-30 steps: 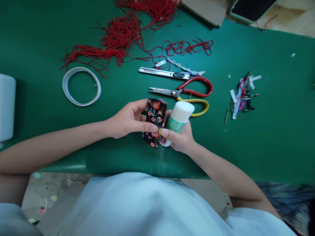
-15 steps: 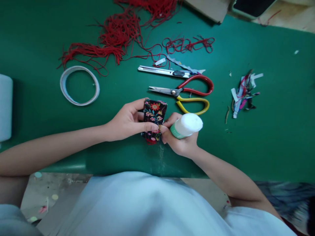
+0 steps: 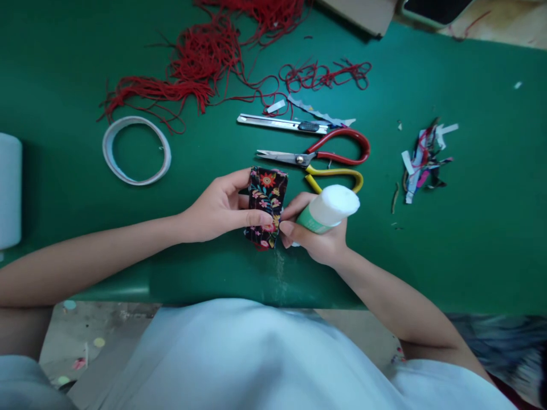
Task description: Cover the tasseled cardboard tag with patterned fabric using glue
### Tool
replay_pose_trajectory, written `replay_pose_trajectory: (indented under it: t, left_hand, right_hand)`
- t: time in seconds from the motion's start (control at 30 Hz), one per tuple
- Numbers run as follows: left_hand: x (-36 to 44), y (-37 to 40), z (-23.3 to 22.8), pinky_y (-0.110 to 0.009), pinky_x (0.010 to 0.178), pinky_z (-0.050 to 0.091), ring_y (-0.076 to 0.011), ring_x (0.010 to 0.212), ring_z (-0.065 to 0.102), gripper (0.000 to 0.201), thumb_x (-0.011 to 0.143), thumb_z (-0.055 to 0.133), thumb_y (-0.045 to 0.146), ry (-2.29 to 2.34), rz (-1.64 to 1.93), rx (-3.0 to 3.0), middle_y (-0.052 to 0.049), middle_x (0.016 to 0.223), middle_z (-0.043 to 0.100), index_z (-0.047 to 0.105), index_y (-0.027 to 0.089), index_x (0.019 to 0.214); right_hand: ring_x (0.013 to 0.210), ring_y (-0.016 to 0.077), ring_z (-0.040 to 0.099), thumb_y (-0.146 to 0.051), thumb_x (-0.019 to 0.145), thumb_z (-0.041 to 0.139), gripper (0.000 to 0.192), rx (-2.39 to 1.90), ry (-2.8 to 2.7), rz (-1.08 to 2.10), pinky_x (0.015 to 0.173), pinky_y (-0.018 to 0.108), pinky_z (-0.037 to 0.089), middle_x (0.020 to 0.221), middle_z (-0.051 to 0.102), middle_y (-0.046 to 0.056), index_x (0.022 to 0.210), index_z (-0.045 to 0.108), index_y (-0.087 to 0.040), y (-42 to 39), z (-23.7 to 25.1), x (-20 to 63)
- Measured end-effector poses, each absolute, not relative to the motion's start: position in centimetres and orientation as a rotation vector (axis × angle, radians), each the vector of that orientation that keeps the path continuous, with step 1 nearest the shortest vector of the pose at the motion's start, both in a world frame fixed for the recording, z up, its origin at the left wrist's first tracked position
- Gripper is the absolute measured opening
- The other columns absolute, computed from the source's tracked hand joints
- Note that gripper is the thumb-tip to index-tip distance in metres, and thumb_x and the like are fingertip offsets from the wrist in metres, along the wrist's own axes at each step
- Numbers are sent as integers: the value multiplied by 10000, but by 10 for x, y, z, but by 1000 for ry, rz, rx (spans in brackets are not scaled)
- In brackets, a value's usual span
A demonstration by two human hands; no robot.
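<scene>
Between the thumb and fingers of my left hand point(image 3: 217, 208) is a small black fabric piece with a floral print point(image 3: 268, 196). A bit of red shows at its lower edge. My right hand point(image 3: 318, 242) is closed around a white and green glue bottle point(image 3: 331, 210), its white end pointing up and right. The right thumb and fingertips are at the fabric's right edge; what they pinch there is hidden. Just beyond the hands lie scissors point(image 3: 301, 159) with one red and one yellow handle, and above them a box cutter point(image 3: 277, 123).
Red cords point(image 3: 205, 57) lie tangled at the back of the green table point(image 3: 77, 171). A roll of tape point(image 3: 110, 165) rests at the left, with a white object point(image 3: 9, 191) at the far left edge. Fabric scraps point(image 3: 421, 165) are heaped at the right; a phone point(image 3: 436, 8) is at the back right.
The right hand has shifted slightly right, and the bottle has tipped a little up and to the right. More of the fabric's right edge shows. The left hand keeps its hold.
</scene>
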State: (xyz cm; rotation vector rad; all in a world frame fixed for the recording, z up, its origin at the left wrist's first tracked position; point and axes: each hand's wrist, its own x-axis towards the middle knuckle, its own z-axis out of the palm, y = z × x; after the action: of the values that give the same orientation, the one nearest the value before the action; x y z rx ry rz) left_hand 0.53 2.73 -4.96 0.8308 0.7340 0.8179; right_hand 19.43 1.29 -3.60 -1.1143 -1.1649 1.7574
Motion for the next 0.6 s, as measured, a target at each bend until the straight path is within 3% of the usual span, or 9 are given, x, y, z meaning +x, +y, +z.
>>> replay_pose_trajectory:
  t: [0.33, 0.6]
  left_hand:
    - [6, 26, -47, -226, 697, 610, -120, 759, 677, 432, 634, 871, 273, 783, 816, 889, 27, 841, 673, 649, 204, 998]
    - [7, 24, -46, -153, 766, 570, -71, 815, 640, 310, 659, 824, 109, 850, 926, 1042, 22, 910, 572, 675, 174, 923]
  right_hand:
    - [448, 103, 535, -243, 716, 767, 165, -1219, -1377, 1598, 450, 234, 450, 471, 554, -51, 672, 612, -209, 12, -33, 194]
    - [479, 112, 516, -245, 702, 775, 187, -1355, -1399, 1416, 443, 251, 411, 510, 547, -39, 664, 594, -221, 5, -34, 190]
